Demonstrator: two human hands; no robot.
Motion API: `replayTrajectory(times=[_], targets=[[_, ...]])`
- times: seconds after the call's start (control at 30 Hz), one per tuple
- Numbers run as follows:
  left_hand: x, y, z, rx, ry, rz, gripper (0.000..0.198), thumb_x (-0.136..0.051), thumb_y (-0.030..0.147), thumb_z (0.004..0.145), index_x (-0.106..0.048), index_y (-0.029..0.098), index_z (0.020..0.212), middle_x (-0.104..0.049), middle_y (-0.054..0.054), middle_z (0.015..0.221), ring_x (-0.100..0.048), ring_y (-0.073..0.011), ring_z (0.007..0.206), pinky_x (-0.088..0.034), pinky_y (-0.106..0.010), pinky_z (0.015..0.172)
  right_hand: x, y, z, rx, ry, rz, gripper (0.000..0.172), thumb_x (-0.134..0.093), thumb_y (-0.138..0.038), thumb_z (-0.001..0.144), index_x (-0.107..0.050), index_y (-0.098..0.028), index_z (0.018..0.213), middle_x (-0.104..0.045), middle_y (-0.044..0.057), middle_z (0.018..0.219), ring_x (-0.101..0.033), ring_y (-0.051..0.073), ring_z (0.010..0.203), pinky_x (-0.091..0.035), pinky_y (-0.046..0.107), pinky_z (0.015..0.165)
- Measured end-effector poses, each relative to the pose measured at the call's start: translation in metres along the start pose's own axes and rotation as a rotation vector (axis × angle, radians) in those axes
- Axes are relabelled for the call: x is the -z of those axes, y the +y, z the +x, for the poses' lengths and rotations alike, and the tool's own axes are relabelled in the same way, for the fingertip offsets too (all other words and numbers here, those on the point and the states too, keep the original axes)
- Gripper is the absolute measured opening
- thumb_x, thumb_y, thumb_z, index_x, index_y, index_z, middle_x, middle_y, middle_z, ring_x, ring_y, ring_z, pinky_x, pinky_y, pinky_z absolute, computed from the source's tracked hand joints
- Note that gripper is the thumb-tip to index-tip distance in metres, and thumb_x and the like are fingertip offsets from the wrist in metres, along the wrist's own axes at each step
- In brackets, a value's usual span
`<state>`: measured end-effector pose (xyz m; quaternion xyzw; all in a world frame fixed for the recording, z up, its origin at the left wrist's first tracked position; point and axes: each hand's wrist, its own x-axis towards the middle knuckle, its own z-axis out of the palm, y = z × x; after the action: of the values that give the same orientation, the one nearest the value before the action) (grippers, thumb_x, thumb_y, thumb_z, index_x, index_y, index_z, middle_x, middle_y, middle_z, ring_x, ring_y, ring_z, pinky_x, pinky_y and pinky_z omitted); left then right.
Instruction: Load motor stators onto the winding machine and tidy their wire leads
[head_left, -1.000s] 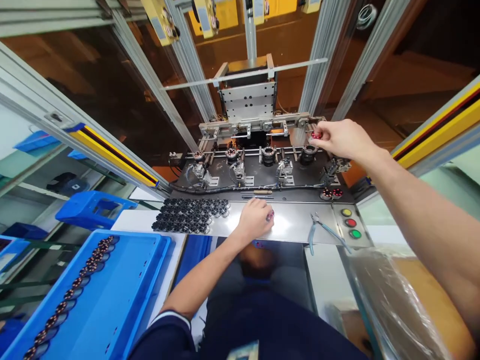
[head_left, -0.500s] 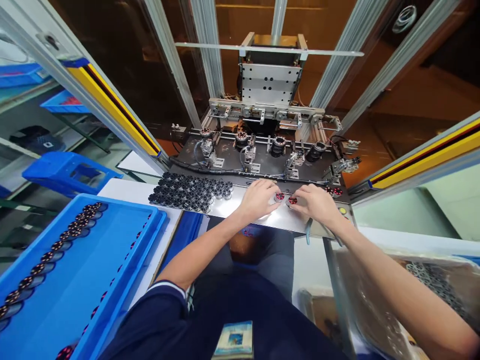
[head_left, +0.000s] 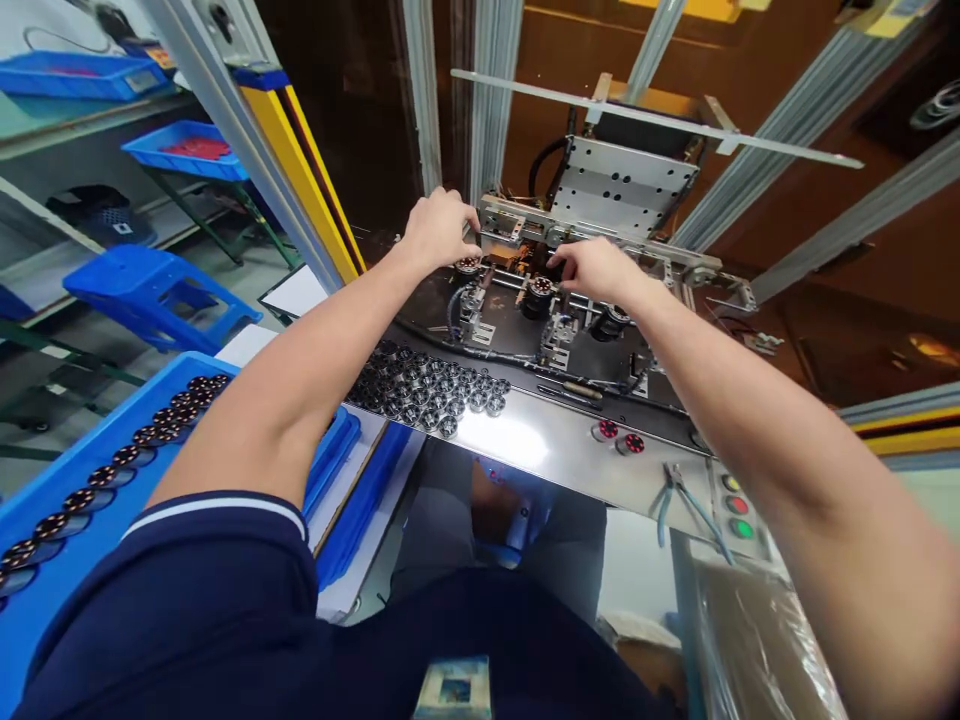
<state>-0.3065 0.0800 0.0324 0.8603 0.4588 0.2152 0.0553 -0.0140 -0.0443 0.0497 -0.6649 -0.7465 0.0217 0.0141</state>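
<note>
Left-hand fingers (head_left: 457,222) curl over the steel fixture rail (head_left: 592,235) just beside a wound stator (head_left: 469,265), right-hand fingers (head_left: 568,262) hang just above a second stator (head_left: 538,297), and whether either hand grips anything cannot be told. A slip here could catch fingers in the clamps (head_left: 472,315) on the dark fixture plate (head_left: 510,345) or knock a stator loose, while the left forearm (head_left: 300,370), passing low over the packed stators (head_left: 427,390) on the counter (head_left: 525,450), could scatter them toward the blue tray (head_left: 112,440).

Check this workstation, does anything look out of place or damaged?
Nothing looks spilled or damaged. The one thing that stands out is a pair of red-centred coils sitting apart on the steel plate, near the push buttons and away from the packed group of dark bobbins.
</note>
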Motion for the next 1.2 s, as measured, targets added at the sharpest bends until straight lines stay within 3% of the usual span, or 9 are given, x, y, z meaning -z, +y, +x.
replayTrajectory(times=[0.07, 0.13, 0.2, 0.27, 0.4, 0.53, 0.77, 0.93, 1.2], targets=[[-0.02, -0.025, 0.011, 0.006, -0.043, -0.007, 0.041, -0.114, 0.031, 0.083, -0.088, 0.019, 0.112, -0.081, -0.018, 0.145, -0.061, -0.0443, 0.152, -0.044, -0.068, 0.141, -0.027, 0.003, 0.025, -0.03, -0.077, -0.036, 0.042, -0.089, -0.043, 0.117, -0.084, -0.021, 0.153, -0.089, 0.011, 0.138, -0.085, 0.03, 0.127, -0.072, 0.054, 0.121], [-0.042, -0.043, 0.017, 0.001, -0.064, -0.026, 0.056, -0.121, 0.053, 0.08, -0.086, 0.019, 0.109, -0.082, -0.014, 0.139, -0.056, -0.0394, 0.149, -0.038, -0.067, 0.146, -0.051, 0.011, 0.039, -0.053, -0.137, -0.071, 0.049, -0.088, -0.053, 0.12, -0.08, -0.02, 0.155, -0.084, 0.013, 0.149, -0.084, 0.029, 0.131, -0.075, 0.055, 0.118], [-0.061, -0.056, 0.02, -0.012, -0.072, -0.045, 0.07, -0.116, 0.079, 0.082, -0.084, 0.021, 0.105, -0.081, -0.011, 0.131, -0.05, -0.0348, 0.146, -0.031, -0.067, 0.149, -0.065, 0.02, 0.048, -0.06, -0.183, -0.098, 0.049, -0.087, -0.053, 0.12, -0.08, -0.02, 0.156, -0.082, 0.013, 0.154, -0.084, 0.03, 0.133, -0.076, 0.055, 0.117], [-0.075, -0.066, 0.023, -0.028, -0.077, -0.059, 0.076, -0.107, 0.092, 0.088, -0.083, 0.022, 0.102, -0.079, -0.009, 0.125, -0.049, -0.0331, 0.145, -0.027, -0.067, 0.15, -0.072, 0.029, 0.057, -0.057, -0.219, -0.118, 0.048, -0.087, -0.052, 0.12, -0.08, -0.021, 0.155, -0.083, 0.014, 0.154, -0.084, 0.03, 0.134, -0.076, 0.055, 0.117], [-0.086, -0.079, 0.03, -0.07, -0.117, -0.061, 0.061, -0.106, 0.075, 0.097, -0.085, 0.018, 0.102, -0.078, -0.012, 0.125, -0.057, -0.0391, 0.153, -0.03, -0.066, 0.149, -0.07, 0.038, 0.077, -0.066, -0.303, -0.132, 0.042, -0.087, -0.052, 0.121, -0.083, -0.022, 0.149, -0.084, 0.012, 0.151, -0.084, 0.028, 0.132, -0.076, 0.052, 0.116], [-0.085, -0.082, 0.043, -0.103, -0.205, -0.012, 0.041, -0.112, 0.053, 0.088, -0.089, 0.021, 0.097, -0.082, -0.012, 0.128, -0.058, -0.0437, 0.161, -0.039, -0.06, 0.147, -0.064, 0.038, 0.092, -0.085, -0.398, -0.109, 0.04, -0.086, -0.05, 0.121, -0.083, -0.021, 0.148, -0.085, 0.012, 0.148, -0.085, 0.026, 0.126, -0.077, 0.049, 0.112], [-0.078, -0.076, 0.075, -0.091, -0.339, 0.092, 0.031, -0.112, 0.021, 0.066, -0.09, 0.026, 0.088, -0.078, -0.006, 0.103, -0.072, -0.0361, 0.125, -0.059, -0.051, 0.123, -0.058, 0.03, 0.089, -0.117, -0.428, -0.08, 0.041, -0.087, -0.05, 0.121, -0.081, -0.02, 0.149, -0.085, 0.011, 0.143, -0.085, 0.024, 0.119, -0.078, 0.045, 0.105], [-0.074, -0.076, 0.082, -0.108, -0.384, 0.141, 0.033, -0.108, 0.02, 0.069, -0.095, 0.026, 0.099, -0.083, -0.004, 0.103, -0.076, -0.0342, 0.118, -0.06, -0.049, 0.119, -0.057, 0.028, 0.082, -0.128, -0.412, -0.043, 0.042, -0.086, -0.05, 0.122, -0.081, -0.02, 0.15, -0.085, 0.011, 0.144, -0.085, 0.025, 0.121, -0.078, 0.046, 0.106], [-0.074, -0.089, 0.085, -0.161, -0.416, 0.143, 0.037, -0.101, 0.034, 0.081, -0.102, 0.026, 0.117, -0.088, -0.009, 0.12, -0.078, -0.039, 0.129, -0.058, -0.049, 0.119, -0.063, 0.031, 0.079, -0.135, -0.319, -0.022, 0.041, -0.086, -0.055, 0.121, -0.083, -0.018, 0.14, -0.087, 0.009, 0.132, -0.086, 0.024, 0.113, -0.077, 0.045, 0.104]])
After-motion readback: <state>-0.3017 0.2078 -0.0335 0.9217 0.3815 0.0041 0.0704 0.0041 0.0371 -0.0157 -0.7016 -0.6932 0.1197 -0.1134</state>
